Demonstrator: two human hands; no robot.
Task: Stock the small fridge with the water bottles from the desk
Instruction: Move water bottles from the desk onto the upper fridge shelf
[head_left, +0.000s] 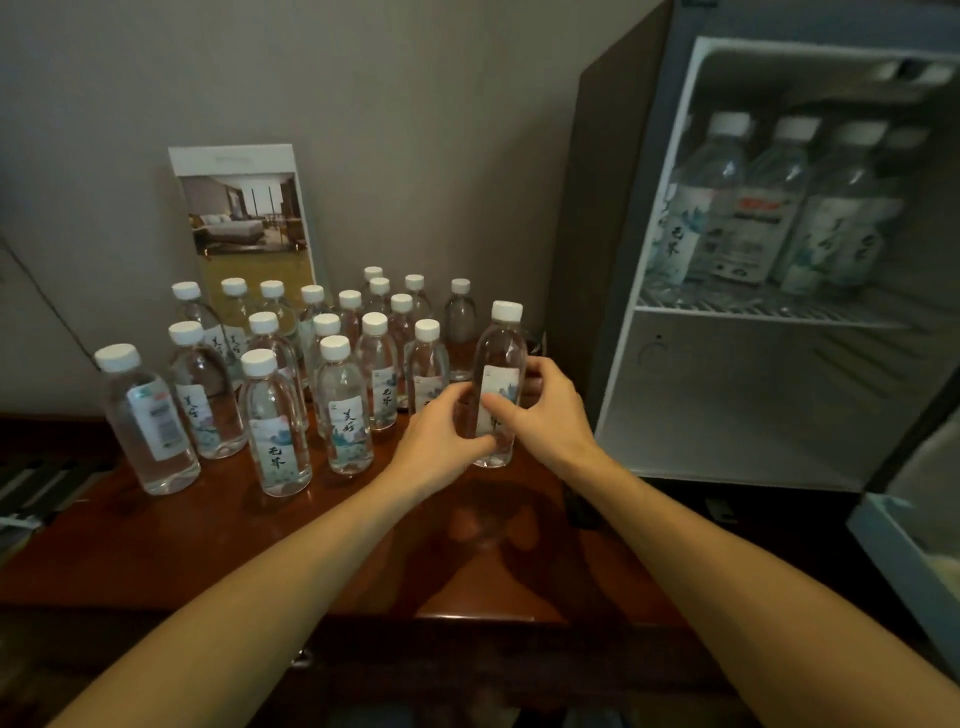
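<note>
Head view is showing both hands closing on one bottle just right of centre frame. The left hand (441, 434) is curling its fingers round the lower body, while the right hand (550, 410) is gripping the labelled waist, thumb on the label and fingers behind. This clear plastic water bottle (500, 353), with a white screw cap and a pale painted label, is standing upright at the right end of the glossy reddish-brown wooden desk (208, 530). I cannot tell whether its base is touching the wood.

It is looking full and sealed, so probably fairly heavy for its size. Its thin walls would likely give under a hard squeeze, and the smooth plastic may be slippery. The paper label band seems the surest place to hold.

To the left, a crowd of matching capped bottles (343, 410) is waiting, with a printed room brochure (244, 208) leaning behind them. At the right of the frame, the small white fridge (779, 395) is standing open, with several bottles (748, 208) already occupying its wire shelf (769, 312).
</note>
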